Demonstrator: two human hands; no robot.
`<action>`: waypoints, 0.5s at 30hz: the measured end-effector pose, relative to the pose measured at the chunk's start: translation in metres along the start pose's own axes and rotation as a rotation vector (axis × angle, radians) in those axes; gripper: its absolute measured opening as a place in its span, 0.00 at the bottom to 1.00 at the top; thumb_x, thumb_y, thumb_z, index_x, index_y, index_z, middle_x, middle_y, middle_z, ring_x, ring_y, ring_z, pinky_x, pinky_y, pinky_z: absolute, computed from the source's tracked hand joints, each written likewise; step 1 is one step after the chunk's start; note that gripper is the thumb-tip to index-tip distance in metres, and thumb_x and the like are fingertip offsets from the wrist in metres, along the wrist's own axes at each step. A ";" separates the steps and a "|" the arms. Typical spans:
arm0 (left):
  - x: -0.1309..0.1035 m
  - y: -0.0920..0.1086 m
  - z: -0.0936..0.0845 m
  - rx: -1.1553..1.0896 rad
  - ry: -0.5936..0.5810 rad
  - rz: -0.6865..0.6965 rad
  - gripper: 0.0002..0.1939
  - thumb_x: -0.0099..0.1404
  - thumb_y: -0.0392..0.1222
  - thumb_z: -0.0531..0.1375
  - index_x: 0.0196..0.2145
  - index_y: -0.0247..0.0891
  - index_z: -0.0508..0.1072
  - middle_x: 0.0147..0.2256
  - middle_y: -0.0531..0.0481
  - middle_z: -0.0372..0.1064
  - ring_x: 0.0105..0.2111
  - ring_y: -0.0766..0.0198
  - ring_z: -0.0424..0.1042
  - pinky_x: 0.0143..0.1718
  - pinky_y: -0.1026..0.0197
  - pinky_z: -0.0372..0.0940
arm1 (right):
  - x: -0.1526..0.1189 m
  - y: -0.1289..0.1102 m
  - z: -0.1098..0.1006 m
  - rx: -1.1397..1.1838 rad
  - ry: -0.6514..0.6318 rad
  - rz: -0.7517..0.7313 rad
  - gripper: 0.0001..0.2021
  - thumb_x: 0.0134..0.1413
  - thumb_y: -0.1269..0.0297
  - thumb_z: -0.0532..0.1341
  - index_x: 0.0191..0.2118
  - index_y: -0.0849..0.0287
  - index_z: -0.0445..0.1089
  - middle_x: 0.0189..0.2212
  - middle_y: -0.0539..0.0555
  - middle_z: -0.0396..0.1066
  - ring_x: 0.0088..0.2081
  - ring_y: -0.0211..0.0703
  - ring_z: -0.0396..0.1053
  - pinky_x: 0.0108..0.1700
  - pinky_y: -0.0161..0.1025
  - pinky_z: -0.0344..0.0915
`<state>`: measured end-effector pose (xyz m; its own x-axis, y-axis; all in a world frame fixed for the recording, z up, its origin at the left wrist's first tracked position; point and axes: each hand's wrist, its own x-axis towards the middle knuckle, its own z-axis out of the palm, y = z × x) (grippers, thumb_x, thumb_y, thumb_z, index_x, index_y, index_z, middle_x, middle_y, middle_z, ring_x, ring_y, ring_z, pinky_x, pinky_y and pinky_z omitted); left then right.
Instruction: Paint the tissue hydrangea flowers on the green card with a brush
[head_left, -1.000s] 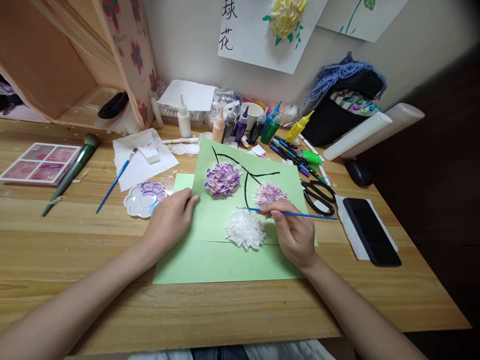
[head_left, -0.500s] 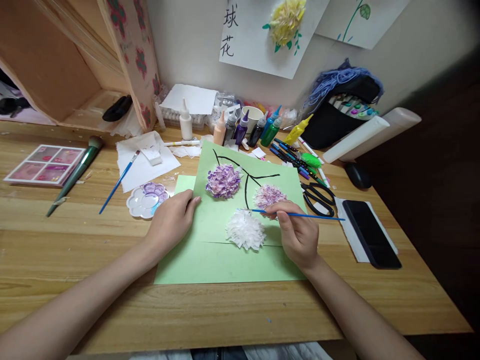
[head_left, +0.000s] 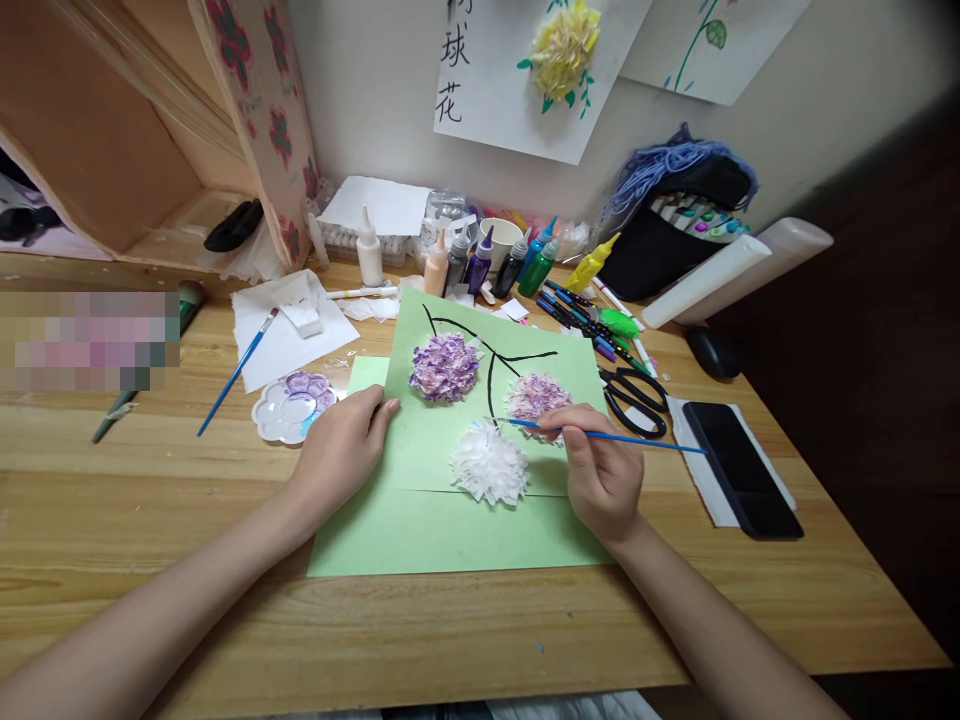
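Note:
A thin blue paintbrush (head_left: 637,440) is pinched in my right hand (head_left: 606,475), its handle pointing right. The tip is at the upper edge of a white tissue-paper flower (head_left: 489,465). That flower sits on a light green paper sheet (head_left: 420,440) with black painted stems, below a dark purple flower (head_left: 444,367) and a paler purple-pink one (head_left: 537,398), which my right hand partly covers. My left hand (head_left: 341,440) grips the left edge of this sheet, thumb along the edge, other fingers partly hidden. Another green sheet (head_left: 450,540) lies underneath.
Left of my left hand lie a flower-shaped paint palette (head_left: 274,408) and another blue brush (head_left: 238,372). Paint bottles (head_left: 477,265) stand behind the sheet. Black scissors (head_left: 637,400), pens (head_left: 577,320) and a phone (head_left: 742,470) are on the right.
The brush tip has shifted slightly, and its handle end has swung right and a little down with my right hand. My left hand keeps its place on the sheet.

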<state>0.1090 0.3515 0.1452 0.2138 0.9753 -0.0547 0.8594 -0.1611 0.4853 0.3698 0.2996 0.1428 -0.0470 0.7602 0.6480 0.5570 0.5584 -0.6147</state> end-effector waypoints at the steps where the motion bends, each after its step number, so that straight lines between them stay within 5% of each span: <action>1: 0.000 0.000 0.000 0.003 -0.001 -0.001 0.16 0.70 0.46 0.48 0.24 0.43 0.50 0.23 0.52 0.59 0.26 0.57 0.62 0.28 0.59 0.49 | 0.000 0.001 0.000 0.012 0.052 0.014 0.10 0.66 0.66 0.53 0.39 0.54 0.72 0.30 0.53 0.76 0.32 0.43 0.73 0.33 0.41 0.70; 5: -0.001 0.002 0.001 0.006 0.006 -0.009 0.16 0.70 0.46 0.48 0.24 0.43 0.52 0.24 0.51 0.63 0.27 0.57 0.64 0.28 0.59 0.51 | 0.002 0.004 -0.001 0.096 0.258 0.158 0.11 0.66 0.60 0.54 0.36 0.56 0.72 0.31 0.54 0.73 0.31 0.42 0.73 0.31 0.40 0.69; 9: -0.006 0.004 -0.009 -0.093 0.023 -0.038 0.12 0.70 0.49 0.51 0.33 0.40 0.65 0.32 0.47 0.71 0.33 0.55 0.70 0.33 0.58 0.58 | 0.021 -0.003 -0.002 0.234 0.324 0.263 0.11 0.66 0.58 0.56 0.36 0.57 0.72 0.31 0.52 0.69 0.29 0.39 0.71 0.30 0.38 0.67; 12: -0.009 -0.001 -0.034 -0.117 0.096 -0.095 0.14 0.70 0.49 0.51 0.43 0.38 0.69 0.40 0.43 0.74 0.41 0.53 0.72 0.39 0.56 0.61 | 0.045 -0.020 0.004 0.293 0.210 0.232 0.11 0.65 0.59 0.56 0.36 0.56 0.73 0.32 0.52 0.70 0.30 0.38 0.69 0.31 0.37 0.67; 15: -0.004 -0.018 -0.067 -0.066 0.242 -0.167 0.17 0.71 0.47 0.47 0.38 0.37 0.73 0.41 0.41 0.76 0.42 0.52 0.73 0.41 0.56 0.61 | 0.069 -0.042 0.022 0.300 -0.043 0.150 0.11 0.66 0.59 0.56 0.37 0.55 0.74 0.32 0.53 0.72 0.31 0.39 0.70 0.32 0.38 0.69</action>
<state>0.0619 0.3604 0.1950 -0.0519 0.9964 0.0673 0.8396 0.0071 0.5431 0.3245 0.3359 0.2034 -0.0217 0.8511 0.5246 0.2923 0.5071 -0.8108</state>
